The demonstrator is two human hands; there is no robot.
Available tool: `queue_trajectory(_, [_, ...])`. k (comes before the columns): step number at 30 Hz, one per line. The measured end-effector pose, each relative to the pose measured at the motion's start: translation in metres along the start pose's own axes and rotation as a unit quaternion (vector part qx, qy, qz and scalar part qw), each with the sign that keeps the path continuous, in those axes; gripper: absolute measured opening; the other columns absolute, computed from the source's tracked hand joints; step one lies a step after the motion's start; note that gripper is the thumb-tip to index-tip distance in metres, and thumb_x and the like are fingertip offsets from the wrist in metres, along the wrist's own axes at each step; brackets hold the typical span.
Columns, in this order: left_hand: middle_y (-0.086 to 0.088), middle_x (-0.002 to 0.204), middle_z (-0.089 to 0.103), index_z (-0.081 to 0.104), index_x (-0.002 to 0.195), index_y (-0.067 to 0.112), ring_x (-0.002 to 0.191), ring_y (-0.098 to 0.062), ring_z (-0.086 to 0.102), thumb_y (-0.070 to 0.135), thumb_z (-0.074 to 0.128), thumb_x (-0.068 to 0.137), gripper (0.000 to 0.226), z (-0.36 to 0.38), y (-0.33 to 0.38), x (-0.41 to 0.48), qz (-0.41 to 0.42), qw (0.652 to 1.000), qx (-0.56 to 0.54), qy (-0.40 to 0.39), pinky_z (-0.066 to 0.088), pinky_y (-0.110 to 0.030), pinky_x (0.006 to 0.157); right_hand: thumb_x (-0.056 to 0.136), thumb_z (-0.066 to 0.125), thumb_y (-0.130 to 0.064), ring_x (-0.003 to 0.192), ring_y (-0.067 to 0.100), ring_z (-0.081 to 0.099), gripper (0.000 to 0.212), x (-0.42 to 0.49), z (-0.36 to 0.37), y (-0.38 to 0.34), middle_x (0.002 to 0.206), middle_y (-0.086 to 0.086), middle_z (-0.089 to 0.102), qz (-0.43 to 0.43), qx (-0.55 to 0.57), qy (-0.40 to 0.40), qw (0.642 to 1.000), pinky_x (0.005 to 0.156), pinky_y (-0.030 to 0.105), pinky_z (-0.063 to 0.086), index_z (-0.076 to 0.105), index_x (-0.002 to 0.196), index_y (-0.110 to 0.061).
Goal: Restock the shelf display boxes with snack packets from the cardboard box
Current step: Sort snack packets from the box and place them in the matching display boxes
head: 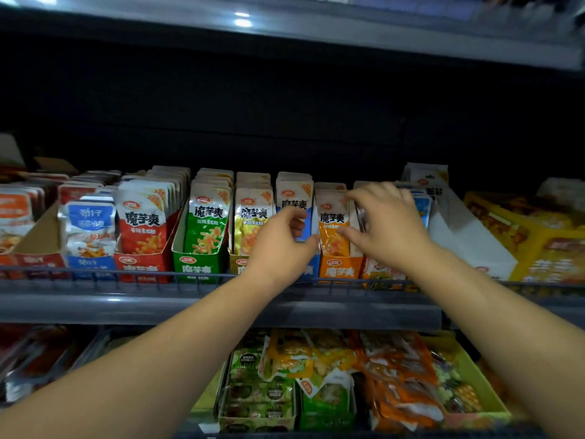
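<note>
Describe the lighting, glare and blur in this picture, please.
Head view: dim overall, the background nearly black; white glare spots on the upper shelf; straight lines bend toward the edges; the right hand and the packet it pinches look slightly smeared.

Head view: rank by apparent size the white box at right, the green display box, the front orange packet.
1. White box, largest.
2. Green display box, next, though packets hide much of it.
3. Orange packet, smallest; the right hand covers its edge.

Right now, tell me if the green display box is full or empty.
Full: upright green packets fill the green display box from front to back.
</note>
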State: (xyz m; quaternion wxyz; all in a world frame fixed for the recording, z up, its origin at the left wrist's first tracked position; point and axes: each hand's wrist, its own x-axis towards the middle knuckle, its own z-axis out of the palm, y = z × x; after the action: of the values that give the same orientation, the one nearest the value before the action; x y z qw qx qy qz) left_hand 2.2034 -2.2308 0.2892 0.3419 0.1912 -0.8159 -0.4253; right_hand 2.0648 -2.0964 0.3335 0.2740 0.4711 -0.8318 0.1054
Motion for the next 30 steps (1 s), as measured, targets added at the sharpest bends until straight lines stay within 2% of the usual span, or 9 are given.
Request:
queue_trajectory(4, [0.006,0.100,0.061,0.061,0.121,0.022,0.091,-0.009,0.062,0.023,0.075,0.091,0.033,-0.039,-0.008,-0.021,0.028,0.999,0.023,0.026,0.057,-0.027,0.079,0.086,0.068,-0.052,0.121,0.022,0.052,0.057,-0.040,-0.007,-0.023,0.127,-0.002,0.060,-0.016,0.056,-0.007,0.998,0.103,0.041,0.039,0.054,0.134,-0.024])
queue_trajectory(7, [0.008,0.096,0.064,0.060,0.115,0.027,0.085,-0.007,0.064,0.024,0.075,0.091,0.029,-0.073,-0.023,-0.047,0.036,0.997,0.058,0.030,0.055,-0.026,0.076,0.088,0.068,-0.046,0.116,0.022,0.055,0.050,-0.073,-0.005,-0.054,0.123,-0.003,0.061,-0.029,0.114,-0.015,0.993,0.099,0.041,0.045,0.057,0.131,-0.023])
queue_trajectory(10, [0.009,0.093,0.065,0.063,0.116,0.025,0.083,-0.006,0.064,0.026,0.076,0.090,0.029,-0.102,-0.049,-0.084,0.019,0.995,0.095,0.035,0.056,-0.030,0.078,0.089,0.068,-0.043,0.107,0.022,0.059,0.043,-0.106,0.009,-0.094,0.113,-0.003,0.064,-0.054,0.165,-0.018,0.985,0.091,0.038,0.049,0.061,0.125,-0.020])
queue_trajectory(13, [0.010,0.091,0.066,0.065,0.115,0.024,0.082,-0.009,0.065,0.029,0.075,0.091,0.027,-0.126,-0.084,-0.129,-0.010,0.989,0.139,0.043,0.058,-0.039,0.079,0.089,0.064,-0.042,0.102,0.021,0.062,0.039,-0.136,0.036,-0.138,0.107,-0.003,0.066,-0.090,0.202,-0.048,0.974,0.087,0.039,0.053,0.065,0.121,-0.018])
queue_trajectory(15, [0.009,0.089,0.066,0.066,0.114,0.022,0.080,-0.011,0.065,0.030,0.074,0.091,0.025,-0.139,-0.112,-0.163,-0.039,0.982,0.180,0.041,0.057,-0.039,0.077,0.088,0.065,-0.041,0.099,0.022,0.062,0.037,-0.161,0.059,-0.169,0.105,-0.001,0.066,-0.116,0.219,-0.075,0.966,0.082,0.037,0.054,0.066,0.117,-0.018])
queue_trajectory(18, [0.004,0.091,0.068,0.066,0.114,0.019,0.081,-0.016,0.066,0.032,0.071,0.092,0.026,-0.150,-0.159,-0.215,-0.081,0.966,0.244,-0.008,0.057,-0.039,0.076,0.091,0.065,-0.042,0.102,0.021,0.060,0.038,-0.201,0.099,-0.209,0.111,-0.002,0.065,-0.119,0.236,-0.183,0.947,0.074,0.030,0.048,0.063,0.123,-0.021])
queue_trajectory(24, [-0.003,0.107,0.070,0.066,0.120,0.020,0.096,-0.025,0.067,0.033,0.068,0.093,0.030,-0.143,-0.247,-0.304,-0.208,0.921,0.285,-0.166,0.056,-0.041,0.083,0.096,0.058,-0.044,0.120,0.018,0.053,0.046,-0.287,0.187,-0.254,0.130,-0.004,0.057,-0.115,0.227,-0.453,0.854,0.090,0.033,0.049,0.051,0.138,-0.027])
queue_trajectory(28, [-0.002,0.113,0.068,0.064,0.119,0.024,0.102,-0.023,0.065,0.034,0.065,0.094,0.027,-0.128,-0.290,-0.344,-0.263,0.894,0.280,-0.232,0.056,-0.040,0.086,0.094,0.064,-0.040,0.114,0.019,0.059,0.046,-0.327,0.232,-0.264,0.132,0.000,0.061,-0.046,0.223,-0.536,0.813,0.085,0.030,0.050,0.053,0.136,-0.026])
queue_trajectory(30, [0.000,0.112,0.067,0.063,0.116,0.025,0.100,-0.022,0.065,0.033,0.064,0.094,0.023,-0.121,-0.307,-0.357,-0.304,0.877,0.275,-0.250,0.056,-0.040,0.085,0.091,0.069,-0.037,0.115,0.021,0.057,0.047,-0.341,0.254,-0.268,0.134,0.004,0.058,0.005,0.219,-0.567,0.794,0.090,0.030,0.050,0.054,0.135,-0.024])
